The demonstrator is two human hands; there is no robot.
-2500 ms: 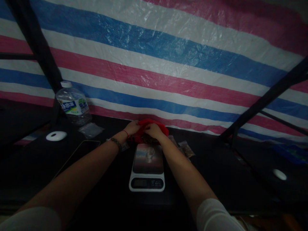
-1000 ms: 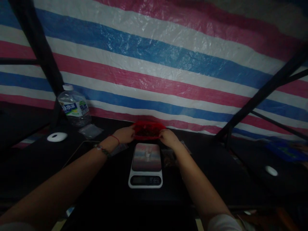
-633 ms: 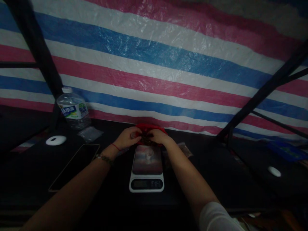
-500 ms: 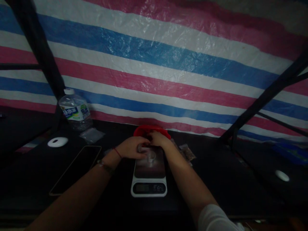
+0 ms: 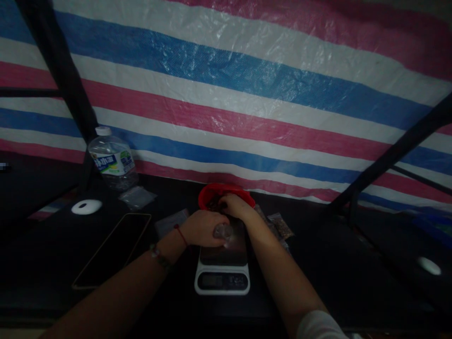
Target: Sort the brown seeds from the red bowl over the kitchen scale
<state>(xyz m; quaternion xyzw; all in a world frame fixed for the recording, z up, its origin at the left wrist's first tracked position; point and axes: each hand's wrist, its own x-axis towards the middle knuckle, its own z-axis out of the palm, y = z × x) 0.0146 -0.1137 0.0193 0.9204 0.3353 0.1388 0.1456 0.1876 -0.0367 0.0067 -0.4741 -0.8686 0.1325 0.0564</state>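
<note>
The single head camera looks forward and down, from above the near side of the white scale (image 5: 223,259).

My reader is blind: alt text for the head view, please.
A person's left hand grips a small clear cup over a digital scale; the right hand reaches into a red container behind. A smartphone and plastic bottle are at left.

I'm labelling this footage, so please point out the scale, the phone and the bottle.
Scale (image 5: 224,257): head view, on the lower part of its plate.
Phone (image 5: 112,252): head view, on its dark screen.
Bottle (image 5: 115,163): head view, on its label.
</note>
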